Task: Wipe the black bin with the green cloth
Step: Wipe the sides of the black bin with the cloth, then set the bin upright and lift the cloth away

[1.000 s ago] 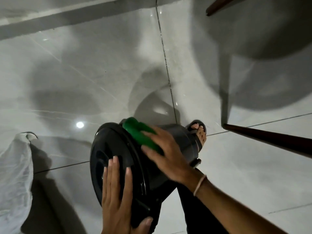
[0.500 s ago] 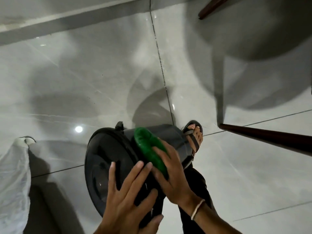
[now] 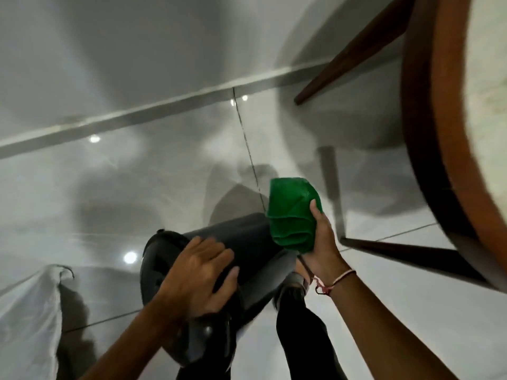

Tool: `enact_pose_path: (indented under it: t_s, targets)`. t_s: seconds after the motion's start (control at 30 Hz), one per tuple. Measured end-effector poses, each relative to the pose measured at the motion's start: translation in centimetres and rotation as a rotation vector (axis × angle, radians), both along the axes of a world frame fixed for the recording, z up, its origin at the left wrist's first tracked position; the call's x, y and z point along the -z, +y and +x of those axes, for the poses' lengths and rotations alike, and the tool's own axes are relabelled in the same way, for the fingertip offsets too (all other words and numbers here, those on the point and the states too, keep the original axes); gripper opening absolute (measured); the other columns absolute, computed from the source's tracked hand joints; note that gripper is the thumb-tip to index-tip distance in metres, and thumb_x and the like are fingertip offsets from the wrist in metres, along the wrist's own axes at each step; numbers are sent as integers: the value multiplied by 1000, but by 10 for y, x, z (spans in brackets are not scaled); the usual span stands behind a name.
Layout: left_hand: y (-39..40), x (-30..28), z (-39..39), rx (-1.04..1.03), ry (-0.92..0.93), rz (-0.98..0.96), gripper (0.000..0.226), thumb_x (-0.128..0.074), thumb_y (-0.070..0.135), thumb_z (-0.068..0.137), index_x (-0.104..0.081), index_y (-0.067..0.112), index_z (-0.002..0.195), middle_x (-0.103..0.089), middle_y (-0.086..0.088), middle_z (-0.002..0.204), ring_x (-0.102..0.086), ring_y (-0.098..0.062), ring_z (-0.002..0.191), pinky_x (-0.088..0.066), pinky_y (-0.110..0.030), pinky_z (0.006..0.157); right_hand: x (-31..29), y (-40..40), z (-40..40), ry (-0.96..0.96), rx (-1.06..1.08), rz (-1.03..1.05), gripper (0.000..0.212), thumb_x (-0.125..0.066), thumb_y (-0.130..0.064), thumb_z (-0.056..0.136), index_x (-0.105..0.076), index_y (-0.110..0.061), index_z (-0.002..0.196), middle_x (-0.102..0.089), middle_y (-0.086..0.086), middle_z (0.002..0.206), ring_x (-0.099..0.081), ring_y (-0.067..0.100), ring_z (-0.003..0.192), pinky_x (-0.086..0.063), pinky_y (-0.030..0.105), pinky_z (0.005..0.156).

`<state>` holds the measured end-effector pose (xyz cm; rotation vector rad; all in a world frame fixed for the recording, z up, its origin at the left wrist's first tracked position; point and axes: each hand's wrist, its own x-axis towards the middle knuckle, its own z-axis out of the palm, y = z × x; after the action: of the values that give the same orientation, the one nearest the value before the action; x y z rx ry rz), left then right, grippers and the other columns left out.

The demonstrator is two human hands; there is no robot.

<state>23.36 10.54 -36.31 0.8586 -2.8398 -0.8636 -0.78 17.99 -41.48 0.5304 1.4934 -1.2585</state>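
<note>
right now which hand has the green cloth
The right hand, with the wrist string, grips the green cloth; the left hand only rests on the black bin.

Glossy grey tiles (image 3: 137,187) (lamp reflections); wooden table (image 3: 452,133).

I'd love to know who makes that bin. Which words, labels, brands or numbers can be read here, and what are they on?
None: no text can be read anywhere in this picture.
black bin: no label or brand on the side that shows; the picture is blurred.
green cloth: plain, no tag in sight.
</note>
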Motion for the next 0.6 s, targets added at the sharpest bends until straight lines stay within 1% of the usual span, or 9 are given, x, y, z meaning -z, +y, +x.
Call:
enact_pose_path:
  t_s: [0.03, 0.1, 0.2, 0.27, 0.33, 0.4, 0.43, 0.5, 0.6]
  targets:
    - [-16, -2, -8, -86, -39, 29, 38, -51, 35, 96, -63, 12, 69, -62, -6, 68, -63, -33, 65, -43, -40, 73, -22, -17, -5, -86, 73, -76, 51, -59, -43, 99, -68, -11, 137, -77, 20, 125, -74, 39, 116, -58, 55, 106]
    - [-49, -5, -32, -273, -101, 97, 49, -42, 44, 99, -59, 9, 69, -64, -13, 69, -66, -39, 69, -45, -43, 73, -59, -47, -11, -229, 140, -244, 47, -56, -46, 98, -76, -12, 123, -82, 12, 115, -80, 32, 106, -62, 50, 100]
    - [-102, -4, -74, -460, -131, 133, 57, -29, 60, 99, -49, 13, 72, -63, -18, 71, -65, -43, 75, -47, -46, 75, -102, -85, -18, -277, 148, -408, 43, -55, -47, 100, -81, -15, 113, -82, 10, 116, -77, 32, 111, -57, 48, 107]
    - [-132, -1, -101, -548, -144, 110, 63, -37, 60, 105, -56, 6, 78, -71, -25, 82, -69, -46, 84, -53, -50, 81, -120, -105, -23, -276, 149, -480, 44, -59, -46, 94, -82, -14, 113, -80, 12, 120, -76, 33, 113, -55, 50, 111]
    - [-153, 10, -120, -602, -220, 86, 62, -43, 54, 109, -66, -2, 96, -74, -30, 102, -70, -49, 99, -53, -51, 91, -130, -118, -27, -293, 178, -527, 47, -57, -45, 97, -78, -11, 123, -75, 15, 135, -72, 35, 124, -51, 52, 116]
    - [-165, 20, -132, -624, -291, 98, 67, -39, 56, 106, -66, -5, 115, -71, -32, 118, -67, -49, 112, -51, -51, 99, -139, -126, -31, -313, 198, -546, 53, -51, -47, 104, -63, -14, 145, -57, 17, 158, -54, 39, 148, -38, 56, 127]
    - [-170, 24, -134, -641, -313, 117, 69, -38, 57, 106, -64, -5, 120, -69, -32, 123, -66, -49, 117, -49, -52, 102, -142, -128, -31, -329, 214, -551, 56, -50, -48, 105, -57, -16, 151, -52, 16, 162, -47, 40, 153, -33, 57, 130]
    - [-176, 30, -131, -681, -323, 142, 68, -42, 56, 109, -63, -7, 124, -67, -33, 126, -63, -48, 121, -47, -52, 105, -147, -130, -33, -333, 237, -559, 55, -50, -48, 105, -62, -14, 147, -61, 18, 153, -55, 40, 145, -36, 57, 127]
    - [-173, 17, -124, -706, -288, 132, 63, -51, 53, 109, -60, -4, 133, -62, -30, 135, -57, -46, 128, -44, -54, 109, -166, -121, -44, -274, 223, -604, 45, -51, -45, 103, -75, -12, 122, -75, 15, 123, -69, 35, 116, -50, 51, 113]
